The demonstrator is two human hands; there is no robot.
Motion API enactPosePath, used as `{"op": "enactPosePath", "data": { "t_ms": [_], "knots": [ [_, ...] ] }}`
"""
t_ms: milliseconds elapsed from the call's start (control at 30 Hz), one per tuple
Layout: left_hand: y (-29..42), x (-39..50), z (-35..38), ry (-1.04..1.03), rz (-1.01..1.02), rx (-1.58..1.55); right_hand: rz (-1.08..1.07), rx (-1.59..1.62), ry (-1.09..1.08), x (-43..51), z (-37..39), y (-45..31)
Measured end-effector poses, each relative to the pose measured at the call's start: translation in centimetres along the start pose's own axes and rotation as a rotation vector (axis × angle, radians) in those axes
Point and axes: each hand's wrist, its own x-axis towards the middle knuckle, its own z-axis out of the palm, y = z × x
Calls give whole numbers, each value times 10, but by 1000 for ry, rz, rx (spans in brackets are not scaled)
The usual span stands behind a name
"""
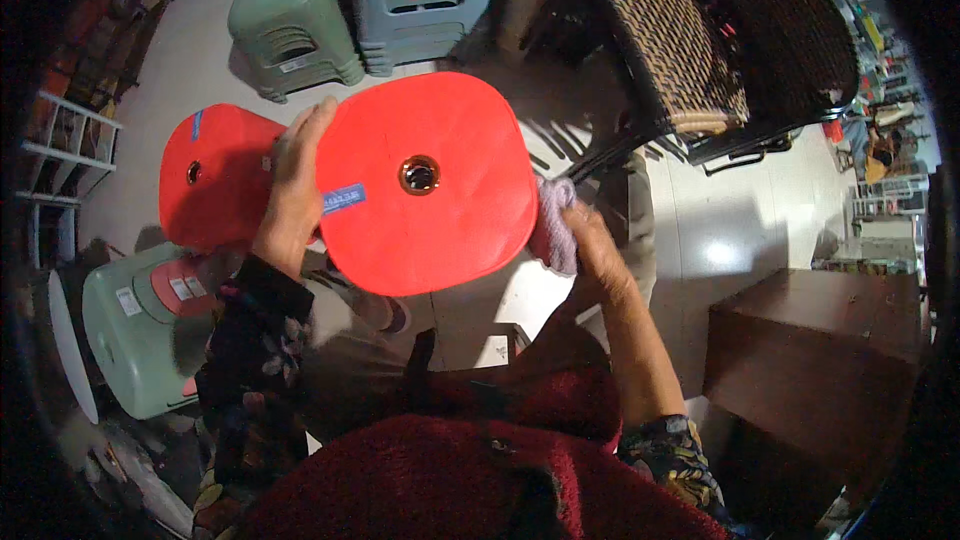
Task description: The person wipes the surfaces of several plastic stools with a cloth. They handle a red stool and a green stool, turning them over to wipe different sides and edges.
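Note:
A red stool (450, 240) with a rounded square seat, a ringed hole in the middle and a blue label is in front of me, seen from above. My left hand (294, 184) grips its left edge, fingers along the side. In my right hand (596, 244) is a bunched light purple cloth (557, 229), pressed against the stool's right side. The stool's legs and underside are hidden below the seat. Just left of my left hand stands a second red stool (217, 195) with a similar hole and blue label.
Green plastic stools (296, 22) and a stack of grey-blue stools (424, 0) stand ahead. Woven rattan-style chairs (667, 37) are at front right. A dark brown wooden cabinet (810, 360) sits to the right. A green plastic piece (135, 345) with pink panels lies at left, near white shelving (71, 135).

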Motion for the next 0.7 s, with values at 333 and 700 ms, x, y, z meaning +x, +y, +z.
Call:
{"op": "enactPosePath", "data": {
  "t_ms": [333, 700],
  "knots": [
    [5, 21, 102, -342, 785, 825, 199, -14, 141, -51, 14, 17],
    [-24, -4, 151, -457, 947, 1167, -585, -201, 611, 45, 85, 28]
  ]
}}
